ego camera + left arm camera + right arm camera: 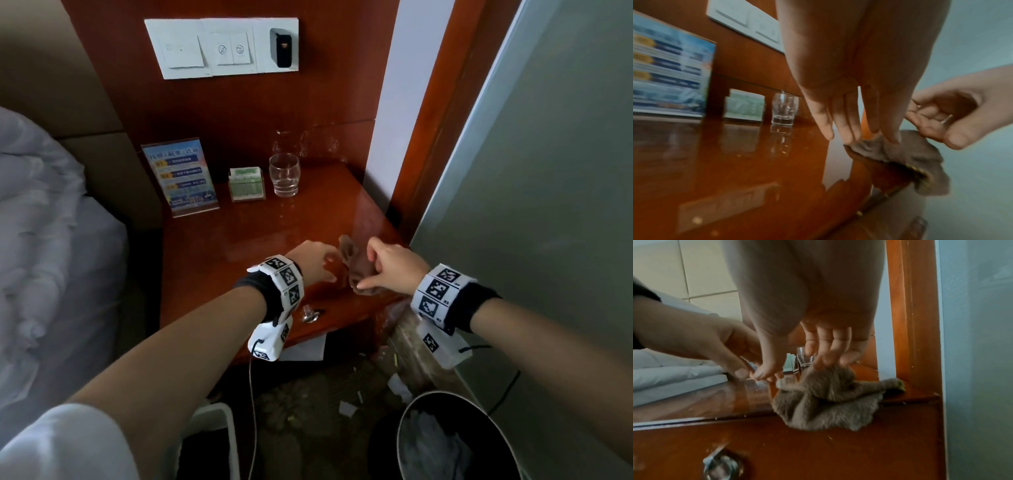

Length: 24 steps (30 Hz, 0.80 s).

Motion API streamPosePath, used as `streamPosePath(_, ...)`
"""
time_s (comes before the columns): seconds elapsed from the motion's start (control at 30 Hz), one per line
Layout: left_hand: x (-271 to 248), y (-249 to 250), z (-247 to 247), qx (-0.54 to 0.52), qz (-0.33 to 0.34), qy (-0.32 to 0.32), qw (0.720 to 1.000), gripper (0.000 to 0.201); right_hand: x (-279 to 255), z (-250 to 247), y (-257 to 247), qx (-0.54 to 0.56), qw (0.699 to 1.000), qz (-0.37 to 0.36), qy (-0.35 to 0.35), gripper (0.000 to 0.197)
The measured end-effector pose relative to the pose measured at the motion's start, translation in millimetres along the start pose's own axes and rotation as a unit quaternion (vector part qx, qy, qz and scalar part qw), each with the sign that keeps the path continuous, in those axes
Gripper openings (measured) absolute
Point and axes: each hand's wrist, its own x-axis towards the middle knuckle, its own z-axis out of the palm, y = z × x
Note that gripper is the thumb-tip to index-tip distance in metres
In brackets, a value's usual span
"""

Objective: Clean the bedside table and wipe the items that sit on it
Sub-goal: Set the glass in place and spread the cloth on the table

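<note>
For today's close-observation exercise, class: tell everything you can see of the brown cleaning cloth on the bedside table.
The crumpled grey-brown terry cloth looks soft and fuzzy, bunched into folds. It lies at the front right corner of the glossy red-brown wooden bedside table, one part drooping over the front edge above the drawer. The right hand gathers its top with curled fingers; the left hand touches its near edge with straight fingertips.

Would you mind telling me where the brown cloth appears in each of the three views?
Head: brown cloth lies at the bedside table's front right corner, between the hands.
Left wrist: lower right, draped over the table edge.
Right wrist: centre, hanging over the drawer front.
Shared landmark: the drinking glass behind it.
</note>
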Motion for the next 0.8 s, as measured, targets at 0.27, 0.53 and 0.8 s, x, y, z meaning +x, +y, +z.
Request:
streamPosePath(0.27, 10, 26, 43, -0.037, 0.041, 0.048, 0.997, 0.054, -30, 38, 22, -0.044, 0.996, -0.025, 0.071, 0.063)
streamPosePath(0.53, 11, 31, 39, -0.118, 0.029, 0.097, 0.988, 0.034, -21, 35, 18, -0.059, 0.983, -0.045, 0.165, 0.042)
streamPosePath(0.8, 22, 33, -11, -0.234, -0.008, 0.154, 0.960, 0.055, 14, -34, 4, 0.152, 0.967, -0.019, 0.203, 0.035)
